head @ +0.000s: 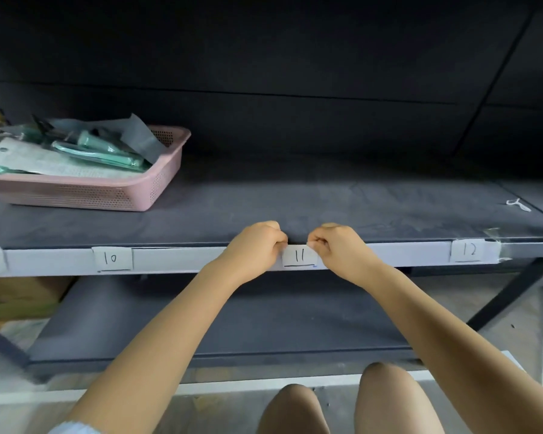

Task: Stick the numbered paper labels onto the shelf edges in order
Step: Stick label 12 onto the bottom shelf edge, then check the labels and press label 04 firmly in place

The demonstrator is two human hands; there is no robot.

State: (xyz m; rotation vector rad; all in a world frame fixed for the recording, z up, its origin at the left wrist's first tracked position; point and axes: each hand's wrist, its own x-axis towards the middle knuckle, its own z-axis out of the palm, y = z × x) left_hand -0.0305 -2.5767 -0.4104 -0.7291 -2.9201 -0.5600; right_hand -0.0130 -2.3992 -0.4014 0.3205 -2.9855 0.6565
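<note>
Pinching top corners of label 11 [299, 257] with left hand [257, 245] and right hand [336, 247], fingers curled tight, keeping paper straight on shelf edge [182, 260]. Sits between label 10 [112, 259] left, label 12 [468, 250] right.

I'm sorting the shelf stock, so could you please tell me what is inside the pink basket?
The pink basket holds packaged green-handled items, a printed card and grey wrapping. What lies beneath them is covered, and the basket's left end is out of frame.

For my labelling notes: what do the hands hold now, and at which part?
The label 11, on the shelf edge: left hand pinches its upper left corner, right hand its upper right.
</note>
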